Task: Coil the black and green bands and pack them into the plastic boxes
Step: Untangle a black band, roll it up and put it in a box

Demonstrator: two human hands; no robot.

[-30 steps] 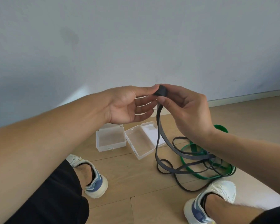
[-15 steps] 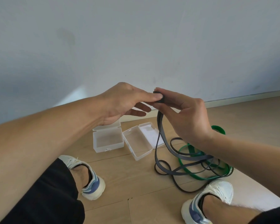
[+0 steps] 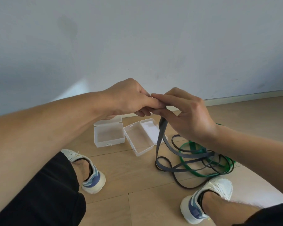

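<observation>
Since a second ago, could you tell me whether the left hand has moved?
Yes: the left hand rolled palm-down, now overlapping the left clear plastic box's lid.

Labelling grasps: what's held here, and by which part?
The black band, at its raised upper end: left hand and right hand pinch it there with their fingers; the rest hangs to the floor.

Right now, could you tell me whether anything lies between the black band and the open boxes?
Nothing visible does: both hands hold the black band above the two open plastic boxes, which look empty.
</observation>
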